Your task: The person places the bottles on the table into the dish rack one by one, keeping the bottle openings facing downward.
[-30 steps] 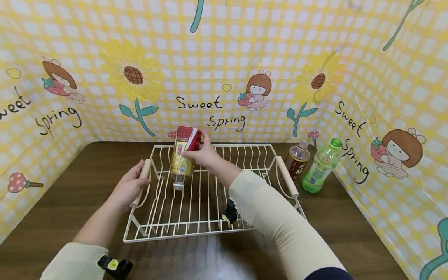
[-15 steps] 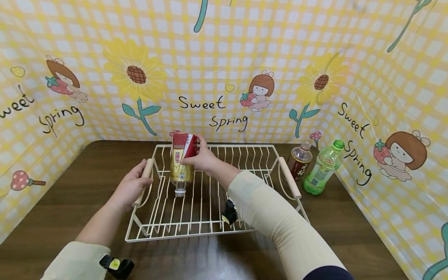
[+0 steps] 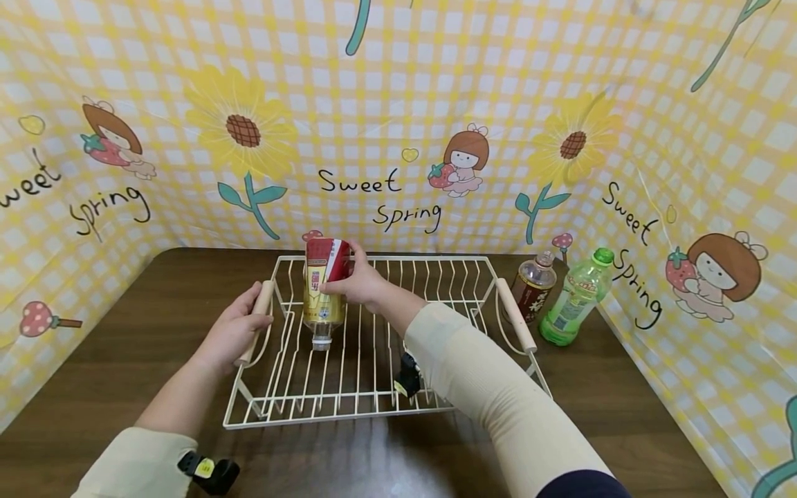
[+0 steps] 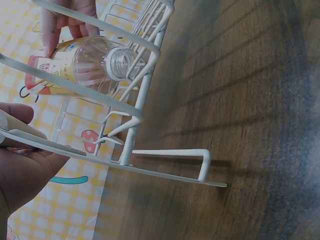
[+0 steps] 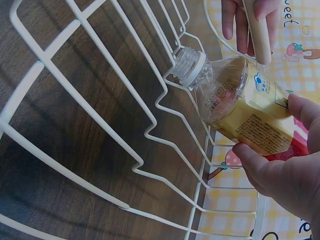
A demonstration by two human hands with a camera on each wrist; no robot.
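Observation:
A cream wire dish rack with wooden handles stands on a dark wooden table. My left hand grips the rack's left wooden handle. My right hand holds an empty clear bottle with a yellow and red label, neck down and capless, over the rack's left part. In the right wrist view the bottle has its open mouth right at the rack wires. The left wrist view shows the bottle behind the rack's rim, with my palm at the handle.
A dark tea bottle and a green bottle stand right of the rack near its right handle. A yellow checked backdrop walls the table on three sides. Bare wood table lies left of and in front of the rack.
The bottle has swung from a leftward tilt to nearly upright, neck down, and dropped slightly toward the rack wires. My left hand stays on the handle.

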